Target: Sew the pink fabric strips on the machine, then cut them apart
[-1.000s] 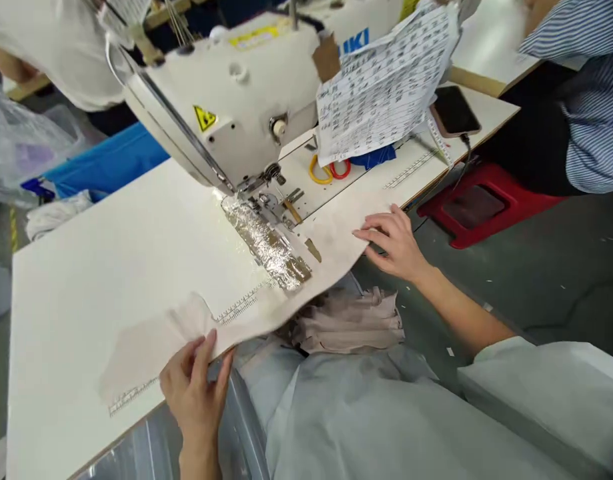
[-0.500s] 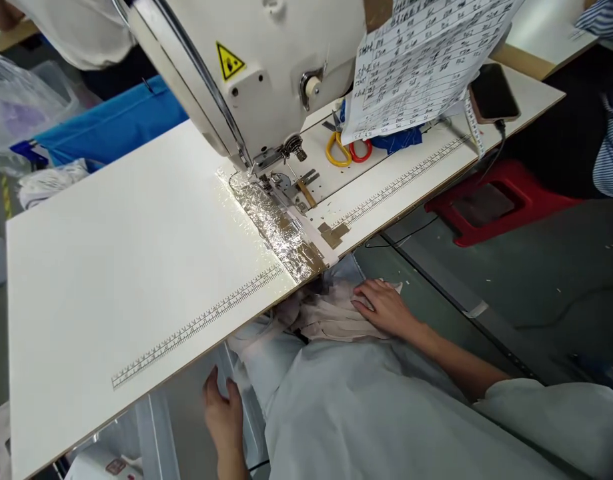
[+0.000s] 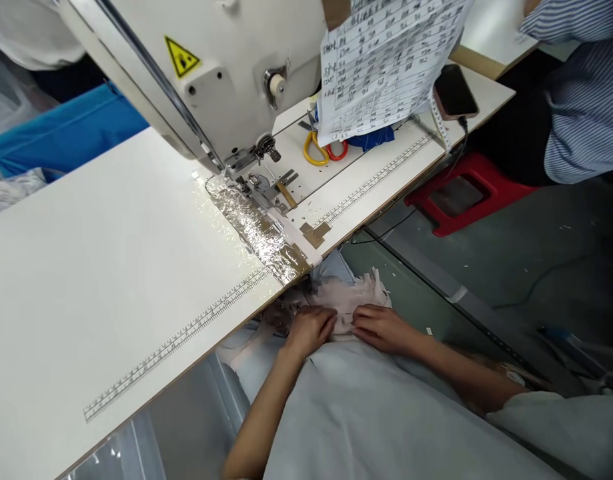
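Pale pinkish fabric pieces lie bunched in my lap, just below the table's front edge. My left hand is on the left part of this fabric, fingers curled and pressed together on it. From the right, my right hand grips the same fabric with its fingers bent. A small gap separates the two hands. Above them stands the white sewing machine, its needle area over a shiny taped strip. No fabric shows under the needle.
Yellow and red scissors, a phone and a hanging written sheet are at the machine's right. A red stool and a person in a striped top are farther right. Printed rulers run along the white table.
My left hand has come up and right from beside the lap onto the fabric. My right hand stays on the fabric. The view has shifted to the right.
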`<state>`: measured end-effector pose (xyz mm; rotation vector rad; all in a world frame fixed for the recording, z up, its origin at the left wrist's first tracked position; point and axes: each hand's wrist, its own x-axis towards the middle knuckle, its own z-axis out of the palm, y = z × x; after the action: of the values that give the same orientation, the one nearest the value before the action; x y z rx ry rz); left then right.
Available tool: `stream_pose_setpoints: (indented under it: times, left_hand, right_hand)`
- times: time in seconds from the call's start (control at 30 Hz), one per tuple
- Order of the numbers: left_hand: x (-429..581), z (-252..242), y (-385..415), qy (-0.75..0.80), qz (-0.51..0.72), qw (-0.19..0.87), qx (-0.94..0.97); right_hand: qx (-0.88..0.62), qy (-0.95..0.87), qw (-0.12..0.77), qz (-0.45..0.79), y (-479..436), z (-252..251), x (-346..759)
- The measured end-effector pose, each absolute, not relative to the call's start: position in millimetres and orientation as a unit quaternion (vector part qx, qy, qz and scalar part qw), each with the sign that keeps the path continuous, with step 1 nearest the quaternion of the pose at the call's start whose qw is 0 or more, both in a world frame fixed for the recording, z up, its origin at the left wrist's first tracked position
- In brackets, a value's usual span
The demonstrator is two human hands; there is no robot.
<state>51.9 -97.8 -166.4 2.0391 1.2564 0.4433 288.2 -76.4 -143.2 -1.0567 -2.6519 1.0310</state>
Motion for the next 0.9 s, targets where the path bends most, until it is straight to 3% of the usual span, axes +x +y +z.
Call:
stream_pose_setpoints:
  times: [0.33, 0.67, 0.77, 0.9]
  left_hand:
    - [31, -165, -136, 0.492, 0.146, 0.375, 0.772]
    - [46, -151, -126, 0.553, 0.246, 0.43, 0.67]
    - [61, -130, -116, 0.546, 0.303, 0.496, 0.604]
    - [80, -111, -104, 0.555, 0.416, 0.642, 0.325]
  right_hand:
    - [-0.504, -0.785, 0.028, 0.359, -61, -162, 273]
    - [-0.528, -0.676, 0.151, 0.492, -31, -146, 258]
    - [-0.518, -0.621, 0.174, 0.562, -29, -128, 245]
    - [-0.485, -0.554, 0.23, 0.636, -44, -93, 220]
